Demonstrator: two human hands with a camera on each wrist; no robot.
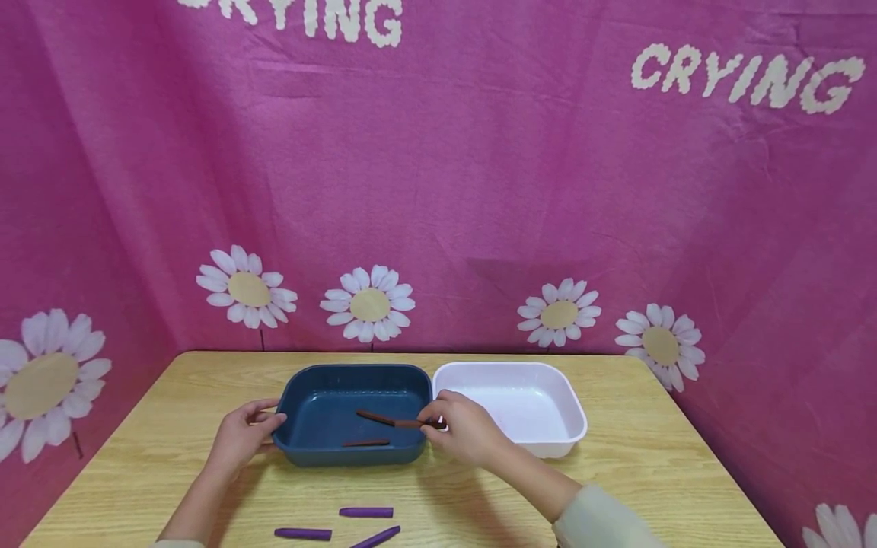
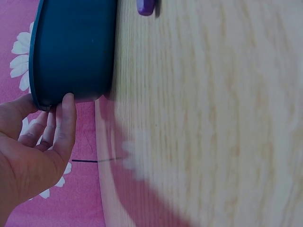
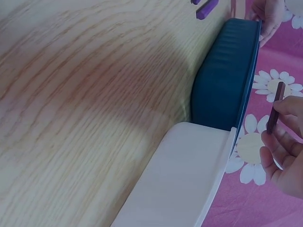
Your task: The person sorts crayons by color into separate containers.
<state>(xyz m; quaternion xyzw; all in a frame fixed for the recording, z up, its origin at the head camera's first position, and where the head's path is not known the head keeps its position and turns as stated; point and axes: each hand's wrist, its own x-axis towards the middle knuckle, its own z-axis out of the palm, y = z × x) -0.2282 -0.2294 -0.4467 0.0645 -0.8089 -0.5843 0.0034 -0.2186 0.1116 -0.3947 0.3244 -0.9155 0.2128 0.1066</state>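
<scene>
My left hand (image 1: 243,434) grips the left end of a dark blue bin (image 1: 352,455), thumb over the rim and fingers against the outer wall, as the left wrist view (image 2: 40,142) also shows. Above the bin's right end, my right hand (image 1: 466,428) pinches a brown crayon (image 1: 409,423) between thumb and fingertips. In the right wrist view that crayon (image 3: 276,108) stands out from the fingers. Inside the bin lie another brown crayon (image 1: 366,442) and a brown stick (image 1: 374,417) whose end meets the held one in the head view.
A white bin (image 1: 548,444) stands against the right side of the blue one. Three purple crayons (image 1: 366,512) lie on the wooden table (image 1: 171,411) nearer to me. A pink cloth (image 1: 438,190) with daisies hangs behind and at both sides.
</scene>
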